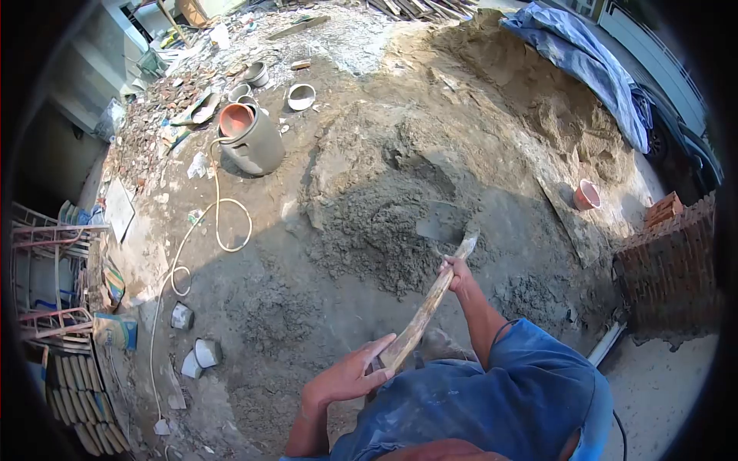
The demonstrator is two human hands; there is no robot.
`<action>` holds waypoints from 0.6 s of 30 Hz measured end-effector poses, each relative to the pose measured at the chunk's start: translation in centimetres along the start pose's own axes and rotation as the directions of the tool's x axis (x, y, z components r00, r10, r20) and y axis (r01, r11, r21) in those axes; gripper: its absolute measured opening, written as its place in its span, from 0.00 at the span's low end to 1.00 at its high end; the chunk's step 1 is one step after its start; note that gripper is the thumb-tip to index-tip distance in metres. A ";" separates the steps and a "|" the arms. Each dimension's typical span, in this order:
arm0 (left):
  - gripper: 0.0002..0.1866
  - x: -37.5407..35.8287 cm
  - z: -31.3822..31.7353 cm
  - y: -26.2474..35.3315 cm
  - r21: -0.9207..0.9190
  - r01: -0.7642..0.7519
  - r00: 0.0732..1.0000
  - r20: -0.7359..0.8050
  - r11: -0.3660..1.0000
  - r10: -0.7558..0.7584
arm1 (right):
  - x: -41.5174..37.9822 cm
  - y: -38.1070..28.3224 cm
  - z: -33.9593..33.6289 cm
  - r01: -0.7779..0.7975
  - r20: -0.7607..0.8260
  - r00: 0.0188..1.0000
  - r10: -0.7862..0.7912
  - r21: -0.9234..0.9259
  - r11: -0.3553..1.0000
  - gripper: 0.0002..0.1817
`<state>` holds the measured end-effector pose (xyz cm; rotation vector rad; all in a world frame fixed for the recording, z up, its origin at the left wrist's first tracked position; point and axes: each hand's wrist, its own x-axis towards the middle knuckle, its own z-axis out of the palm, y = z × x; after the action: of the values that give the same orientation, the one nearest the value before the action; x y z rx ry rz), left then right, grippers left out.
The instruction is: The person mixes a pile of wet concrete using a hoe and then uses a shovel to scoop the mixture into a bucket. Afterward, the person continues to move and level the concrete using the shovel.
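A hoe with a rough, pale wooden handle point(424, 313) slants across the middle of the head view. Its flat grey blade point(440, 223) lies against a heap of wet grey mortar point(377, 227). My right hand point(459, 275) is closed around the handle just below the blade. At the near end of the handle, my left hand point(355, 371) grips the butt, its thumb on the near side and its fingers across the top. Part of the blade's lower edge is hidden by mortar.
A grey barrel point(257, 146) with a hose point(218, 201) stands left of the heap. A red bucket point(587, 195) and stacked bricks point(669, 257) are at right. Behind them rises a sand pile point(538, 100) under a blue tarp point(584, 54). Metal frames point(58, 280) stand at left.
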<state>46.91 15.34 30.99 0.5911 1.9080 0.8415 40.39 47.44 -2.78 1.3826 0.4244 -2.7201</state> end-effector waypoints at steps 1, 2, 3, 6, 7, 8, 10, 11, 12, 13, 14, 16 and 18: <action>0.36 -0.5 -0.9 -0.9 -0.128 -0.029 1.000 0.005 0.991 0.030 | 0.9 -1.3 -2.2 0.021 -0.023 1.000 -0.020 0.065 0.998 0.08; 0.33 -1.2 -1.7 -1.9 -0.256 -0.057 0.998 0.006 0.965 0.061 | -0.8 -2.8 -2.6 0.075 -0.096 0.993 -0.067 0.082 0.994 0.07; 0.33 -1.7 -2.1 -3.9 -0.253 -0.066 0.998 0.006 0.965 0.070 | -0.3 -4.4 -4.8 0.077 -0.071 0.995 -0.067 0.152 0.985 0.06; 0.32 -1.7 -3.2 -13.1 -0.106 0.130 0.934 -0.320 0.986 -0.158 | -2.1 -6.6 -8.8 0.122 -0.231 0.972 -0.046 0.324 0.938 0.05; 0.31 -1.6 -3.0 -16.5 -0.115 0.197 0.886 -0.404 0.974 -0.227 | -4.0 -6.6 -9.9 0.117 -0.290 0.957 -0.001 0.384 0.916 0.04; 0.31 -1.5 -2.7 -19.8 -0.124 0.287 0.848 -0.427 0.950 -0.312 | -4.2 -5.8 -12.2 0.142 -0.328 0.944 -0.025 0.338 0.930 0.03; 0.28 -0.8 -1.1 -29.7 -0.156 0.405 0.808 -0.400 0.901 -0.433 | -5.6 -3.8 -16.6 0.145 -0.383 0.923 -0.026 0.286 0.947 0.03; 0.25 -0.7 0.1 -35.1 -0.170 0.436 0.810 -0.353 0.884 -0.468 | -7.4 -2.3 -17.8 0.124 -0.397 0.918 -0.001 0.284 0.951 0.05; 0.21 -1.3 0.9 -37.6 -0.369 0.468 0.779 -0.256 0.803 -0.572 | -8.7 -0.7 -19.0 0.129 -0.370 0.926 -0.080 0.109 0.986 0.07; 0.16 -1.6 1.4 -39.0 -0.547 0.486 0.747 -0.144 0.681 -0.649 | -11.5 1.0 -19.5 0.176 -0.230 0.882 -0.412 -0.649 0.740 0.09; 0.13 -2.6 1.9 -39.3 -0.654 0.475 0.696 -0.130 0.589 -0.706 | -16.1 2.8 -17.4 0.070 0.054 0.742 -0.668 -0.998 -0.002 0.10; 0.09 -3.5 2.6 -39.3 -0.758 0.430 0.647 -0.119 0.490 -0.753 | -17.7 5.1 -19.9 -0.183 0.192 0.590 -0.784 -0.914 -0.363 0.12; 0.10 -5.0 4.2 -40.5 -0.846 0.330 0.528 -0.202 0.418 -0.825 | -15.4 6.4 -25.4 -0.285 0.215 0.545 -0.811 -0.862 -0.420 0.11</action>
<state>50.70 -13.09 1.67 -1.0172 1.8446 1.2389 70.63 47.13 -6.02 1.3123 2.7722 -0.3230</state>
